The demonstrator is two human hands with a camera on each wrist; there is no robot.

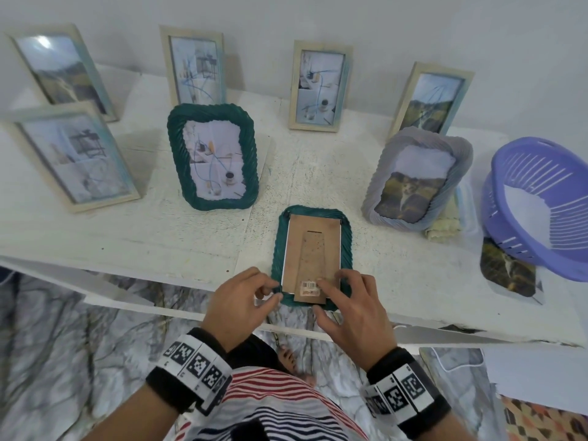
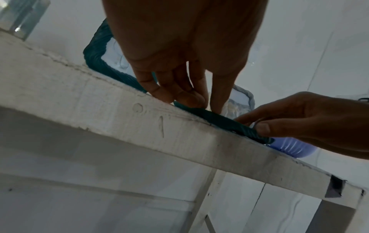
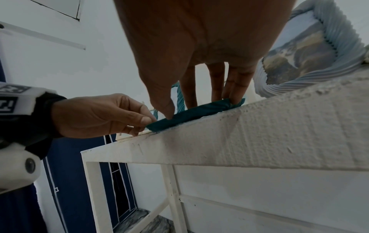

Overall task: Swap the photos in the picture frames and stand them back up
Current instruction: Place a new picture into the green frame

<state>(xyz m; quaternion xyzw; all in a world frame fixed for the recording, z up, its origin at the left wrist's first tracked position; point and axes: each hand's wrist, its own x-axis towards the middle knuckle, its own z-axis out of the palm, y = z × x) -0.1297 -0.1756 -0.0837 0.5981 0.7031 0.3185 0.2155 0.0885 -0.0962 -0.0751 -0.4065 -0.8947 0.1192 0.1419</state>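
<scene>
Left hand (image 1: pixel 239 300) pinches the near-left corner of the face-down dark green twisted-rope picture frame (image 1: pixel 280 249), thumb and forefinger curled on its rim. Right hand (image 1: pixel 351 308) has fingertips pressing the brown cardboard backing board (image 1: pixel 313 249) by the barcode sticker (image 1: pixel 309 285), thumb against the frame's near edge; fingers mostly extended, not wrapped around anything. That frame lies flat at the near edge of the white rough-painted wooden table (image 1: pixel 191 237), easel leg folded flat. Behind-left of it a matching green rope frame (image 1: pixel 212 155) stands upright; behind-right a grey ribbed frame (image 1: pixel 416 176) with a landscape photo leans back. Further right of the face-down frame, a lilac slotted plastic basket (image 1: pixel 541 202) tilts over a loose landscape photo print (image 1: pixel 509 272) lying on the tabletop. Five pale wooden frames stand further back, toward the plain white wall (image 1: pixel 286 14). Below the table edge, marbled grey floor tile (image 1: pixel 63 361); wrist views show the table's white frame underneath.
</scene>
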